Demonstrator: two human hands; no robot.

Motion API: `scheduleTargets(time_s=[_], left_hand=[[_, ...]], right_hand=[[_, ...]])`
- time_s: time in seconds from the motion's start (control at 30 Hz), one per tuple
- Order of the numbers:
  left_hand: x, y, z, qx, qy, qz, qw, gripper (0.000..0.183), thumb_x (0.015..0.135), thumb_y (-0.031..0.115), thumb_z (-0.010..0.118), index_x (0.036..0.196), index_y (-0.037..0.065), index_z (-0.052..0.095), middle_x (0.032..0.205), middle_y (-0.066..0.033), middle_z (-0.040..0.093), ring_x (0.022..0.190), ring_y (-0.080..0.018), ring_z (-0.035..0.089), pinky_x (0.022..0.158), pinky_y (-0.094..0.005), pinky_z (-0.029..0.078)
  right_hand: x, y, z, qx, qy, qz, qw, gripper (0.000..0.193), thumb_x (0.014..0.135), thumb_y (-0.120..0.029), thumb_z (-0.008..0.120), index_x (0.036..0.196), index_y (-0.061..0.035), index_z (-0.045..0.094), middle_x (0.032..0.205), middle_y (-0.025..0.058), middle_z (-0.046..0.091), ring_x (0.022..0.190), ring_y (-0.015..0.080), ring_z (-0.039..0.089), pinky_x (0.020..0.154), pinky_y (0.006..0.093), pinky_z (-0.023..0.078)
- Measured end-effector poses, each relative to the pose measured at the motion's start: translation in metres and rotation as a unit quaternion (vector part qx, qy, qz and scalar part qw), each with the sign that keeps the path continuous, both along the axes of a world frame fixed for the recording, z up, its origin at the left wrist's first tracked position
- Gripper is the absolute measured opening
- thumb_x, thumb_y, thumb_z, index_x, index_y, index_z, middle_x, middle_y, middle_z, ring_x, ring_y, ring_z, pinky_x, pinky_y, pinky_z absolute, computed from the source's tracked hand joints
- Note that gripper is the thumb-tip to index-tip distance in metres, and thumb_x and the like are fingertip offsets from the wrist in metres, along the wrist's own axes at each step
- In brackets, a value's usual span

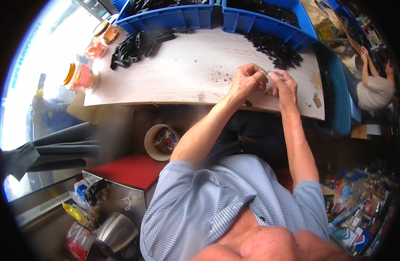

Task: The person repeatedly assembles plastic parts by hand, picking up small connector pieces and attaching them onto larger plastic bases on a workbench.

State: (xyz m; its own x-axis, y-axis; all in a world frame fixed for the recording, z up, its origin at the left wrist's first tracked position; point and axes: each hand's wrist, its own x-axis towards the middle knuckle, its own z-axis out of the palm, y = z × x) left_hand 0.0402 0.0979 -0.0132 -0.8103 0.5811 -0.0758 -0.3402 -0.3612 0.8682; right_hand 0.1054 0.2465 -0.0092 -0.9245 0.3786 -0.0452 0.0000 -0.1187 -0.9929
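Note:
Above the right half of the pale wood-grain table [165, 82], my left hand [248, 81] and my right hand [285, 89] meet fingertip to fingertip. Both are closed in a pinch. A tiny greyish piece seems to sit between them, too small and covered to name. Just beyond the hands lies a loose pile of small black pieces [276, 50], spilling from the front of a blue bin [261, 27]. Farther left, a heap of long black strip-like pieces [136, 47] rests before a second blue bin [169, 19], which holds more black parts.
Jars with orange-yellow lids [81, 77] stand at the table's left end. Below the front edge is a round bin [151, 145] holding scraps, near a red-topped cabinet [130, 170]. A teal tub [339, 95] adjoins the right end. Another person [374, 91] works at far right.

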Motion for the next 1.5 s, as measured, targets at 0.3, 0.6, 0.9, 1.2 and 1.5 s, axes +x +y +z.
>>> scheduleTargets(time_s=[0.3, 0.6, 0.9, 1.2, 1.5], left_hand=[[-0.143, -0.154, -0.012, -0.594, 0.546, 0.396, 0.439, 0.026, 0.085, 0.012, 0.055, 0.11, 0.005, 0.062, 0.112, -0.0139, 0.062, 0.113, -0.0312, 0.052, 0.099, -0.0432, 0.039], [-0.092, -0.144, -0.015, -0.559, 0.581, 0.23, 0.545, 0.035, 0.089, 0.012, 0.055, 0.121, -0.001, 0.056, 0.126, -0.0209, 0.055, 0.118, -0.0386, 0.05, 0.099, -0.0453, 0.043], [-0.036, -0.143, -0.014, -0.517, 0.606, 0.194, 0.572, 0.041, 0.084, 0.008, 0.063, 0.121, -0.005, 0.055, 0.129, -0.025, 0.052, 0.123, -0.0401, 0.048, 0.101, -0.0448, 0.043], [-0.025, -0.152, -0.012, -0.46, 0.58, 0.251, 0.624, 0.03, 0.08, 0.007, 0.066, 0.109, 0.004, 0.063, 0.101, -0.0154, 0.066, 0.102, -0.0348, 0.061, 0.089, -0.0424, 0.049], [-0.058, -0.145, -0.005, -0.54, 0.569, 0.31, 0.537, 0.037, 0.081, 0.016, 0.069, 0.116, 0.008, 0.062, 0.113, -0.0146, 0.062, 0.109, -0.036, 0.054, 0.095, -0.0463, 0.042]], right_hand=[[-0.004, 0.0, -0.008, -0.043, 0.054, -0.006, 0.998, 0.016, 0.085, -0.017, 0.069, 0.09, -0.0037, 0.062, 0.045, 0.0003, 0.043, 0.038, 0.0125, 0.048, 0.044, 0.0297, 0.05], [-0.002, 0.001, -0.005, -0.042, 0.044, -0.023, 0.998, 0.014, 0.084, -0.015, 0.069, 0.089, -0.0038, 0.062, 0.046, -0.0002, 0.042, 0.039, 0.0123, 0.049, 0.043, 0.0294, 0.049], [0.001, 0.001, -0.006, -0.032, 0.043, -0.018, 0.998, 0.013, 0.086, -0.017, 0.068, 0.088, -0.0059, 0.062, 0.047, 0.0, 0.044, 0.042, 0.0137, 0.051, 0.046, 0.029, 0.047], [0.002, 0.001, -0.006, -0.032, 0.047, -0.015, 0.998, 0.015, 0.085, -0.018, 0.069, 0.088, -0.0056, 0.062, 0.048, -0.0004, 0.044, 0.043, 0.0138, 0.052, 0.047, 0.0287, 0.047], [0.001, -0.001, -0.006, -0.026, 0.051, -0.021, 0.998, 0.015, 0.084, -0.018, 0.07, 0.088, -0.0058, 0.062, 0.047, -0.0007, 0.044, 0.042, 0.0133, 0.052, 0.046, 0.0281, 0.047]])
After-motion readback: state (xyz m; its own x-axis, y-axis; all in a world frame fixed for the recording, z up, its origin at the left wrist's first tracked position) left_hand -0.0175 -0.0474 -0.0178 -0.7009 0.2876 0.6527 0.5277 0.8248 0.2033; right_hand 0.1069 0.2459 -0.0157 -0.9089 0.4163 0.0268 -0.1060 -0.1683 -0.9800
